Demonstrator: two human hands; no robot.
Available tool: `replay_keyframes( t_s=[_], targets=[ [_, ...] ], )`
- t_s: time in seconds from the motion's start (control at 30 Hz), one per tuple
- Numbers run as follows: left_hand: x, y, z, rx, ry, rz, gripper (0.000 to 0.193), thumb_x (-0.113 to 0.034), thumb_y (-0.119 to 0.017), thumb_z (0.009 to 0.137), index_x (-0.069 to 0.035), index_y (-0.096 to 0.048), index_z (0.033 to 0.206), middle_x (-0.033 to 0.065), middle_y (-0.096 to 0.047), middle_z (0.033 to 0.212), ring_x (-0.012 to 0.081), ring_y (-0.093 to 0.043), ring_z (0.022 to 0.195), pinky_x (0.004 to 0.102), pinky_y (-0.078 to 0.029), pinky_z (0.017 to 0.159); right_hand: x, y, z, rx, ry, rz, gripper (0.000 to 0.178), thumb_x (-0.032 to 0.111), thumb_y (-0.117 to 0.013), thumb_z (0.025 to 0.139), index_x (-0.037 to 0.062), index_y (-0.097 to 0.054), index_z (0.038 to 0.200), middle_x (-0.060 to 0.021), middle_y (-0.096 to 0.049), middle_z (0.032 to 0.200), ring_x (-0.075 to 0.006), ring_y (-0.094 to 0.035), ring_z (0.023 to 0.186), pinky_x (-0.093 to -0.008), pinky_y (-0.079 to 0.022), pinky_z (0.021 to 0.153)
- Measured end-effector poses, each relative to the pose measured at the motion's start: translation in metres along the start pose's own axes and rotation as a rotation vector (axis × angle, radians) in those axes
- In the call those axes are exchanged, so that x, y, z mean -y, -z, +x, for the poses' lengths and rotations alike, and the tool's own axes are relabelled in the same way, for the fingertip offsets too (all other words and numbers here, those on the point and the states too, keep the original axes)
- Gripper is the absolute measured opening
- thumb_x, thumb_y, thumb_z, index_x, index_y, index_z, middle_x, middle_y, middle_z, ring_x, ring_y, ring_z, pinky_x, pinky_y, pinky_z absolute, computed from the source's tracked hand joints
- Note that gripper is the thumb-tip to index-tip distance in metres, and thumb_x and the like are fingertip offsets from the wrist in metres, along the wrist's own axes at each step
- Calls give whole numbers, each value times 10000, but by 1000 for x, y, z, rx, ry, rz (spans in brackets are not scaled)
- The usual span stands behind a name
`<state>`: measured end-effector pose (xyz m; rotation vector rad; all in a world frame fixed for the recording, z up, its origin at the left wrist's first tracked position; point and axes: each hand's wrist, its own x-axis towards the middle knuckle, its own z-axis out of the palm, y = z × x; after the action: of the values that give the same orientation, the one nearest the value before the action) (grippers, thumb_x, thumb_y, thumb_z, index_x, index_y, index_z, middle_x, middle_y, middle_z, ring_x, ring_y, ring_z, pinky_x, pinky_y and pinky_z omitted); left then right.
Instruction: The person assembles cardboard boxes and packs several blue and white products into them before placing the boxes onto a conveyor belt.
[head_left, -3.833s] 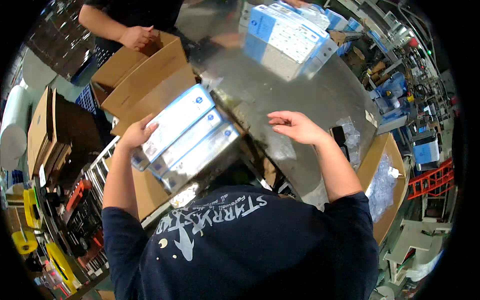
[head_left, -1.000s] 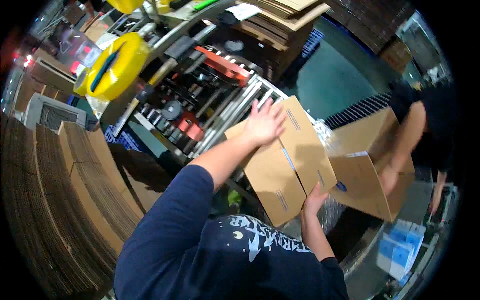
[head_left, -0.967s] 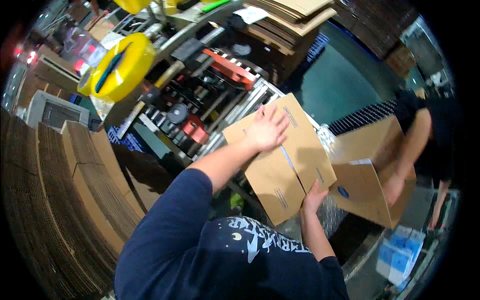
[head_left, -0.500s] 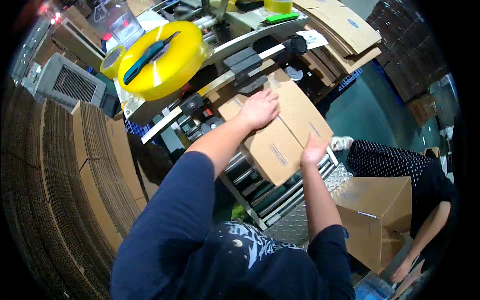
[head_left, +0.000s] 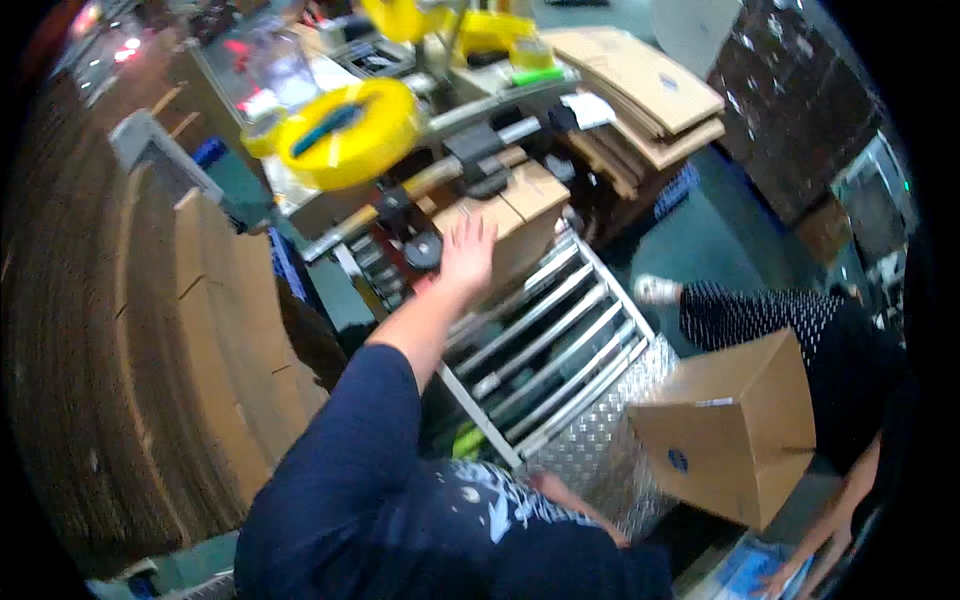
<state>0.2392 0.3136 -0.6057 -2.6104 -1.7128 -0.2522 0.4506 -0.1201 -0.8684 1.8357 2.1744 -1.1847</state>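
Observation:
A brown cardboard box (head_left: 538, 190) lies partly under the dark head of a taping machine (head_left: 478, 160), at the far end of a roller conveyor (head_left: 548, 345). My left hand (head_left: 468, 250) rests on the near edge of the box's top, its fingers stretched out and holding nothing. Close to my shirt is my right hand (head_left: 548, 488), low and drawn back; blur and my body hide its fingers. A large roll of yellow tape (head_left: 385, 125) with a teal cutter (head_left: 325, 132) on it stands left of the machine.
Stacked flat cardboard (head_left: 215, 340) rises on the left. More flat cartons (head_left: 650, 75) lie at the back right. To the right, a co-worker's hand (head_left: 815, 550) is below an open box (head_left: 700, 450), beside a metal tread plate (head_left: 610, 465).
The box has moved forward along the rollers, away from me and under the machine. My right hand has let go of it and come back towards my body. My left hand stays on it.

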Motion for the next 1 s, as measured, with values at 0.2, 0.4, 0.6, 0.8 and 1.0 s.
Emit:
replay_keyframes(
  t_s=[0.2,0.4,0.6,0.8,1.0],
  targets=[
    [-4,23,-133,446,-71,-277,616,-302,-610,749,-42,-403,1268,211,-398,1289,345,-343,1234,418,-298,1012,-14,51,-113,164,-455,263,296,260,-569,774,29,-603,956,-181,-617,827,-286,-610,752,-377,-483,662],
    [-18,213,-213,606,-229,-269,532,-319,-630,777,-51,-473,1209,158,-529,1164,275,-505,1073,337,-417,905,-40,45,-177,-118,-387,301,373,213,-617,730,-9,-595,1028,-191,-635,882,-276,-626,795,-367,-491,705],
    [-33,461,-262,-734,-397,146,349,-131,-656,757,-95,-567,1092,125,-600,1037,283,-584,930,362,-474,810,-24,33,-223,-355,-351,310,320,272,-583,742,38,-642,952,-127,-659,876,-221,-635,816,-324,-488,764],
    [16,626,-271,-446,123,636,414,-318,-591,825,-99,-534,1171,136,-574,1128,285,-528,1063,374,-428,882,-45,-21,-232,-234,-506,344,359,331,-573,741,57,-644,962,-134,-653,896,-248,-632,834,-333,-487,769],
    [48,625,-256,-274,-113,443,298,-298,-537,859,-60,-598,1028,160,-621,968,316,-571,904,374,-437,799,13,-40,-258,-111,-592,374,373,339,-573,740,58,-638,976,-139,-650,901,-259,-629,842,-337,-486,768]
  ],
)
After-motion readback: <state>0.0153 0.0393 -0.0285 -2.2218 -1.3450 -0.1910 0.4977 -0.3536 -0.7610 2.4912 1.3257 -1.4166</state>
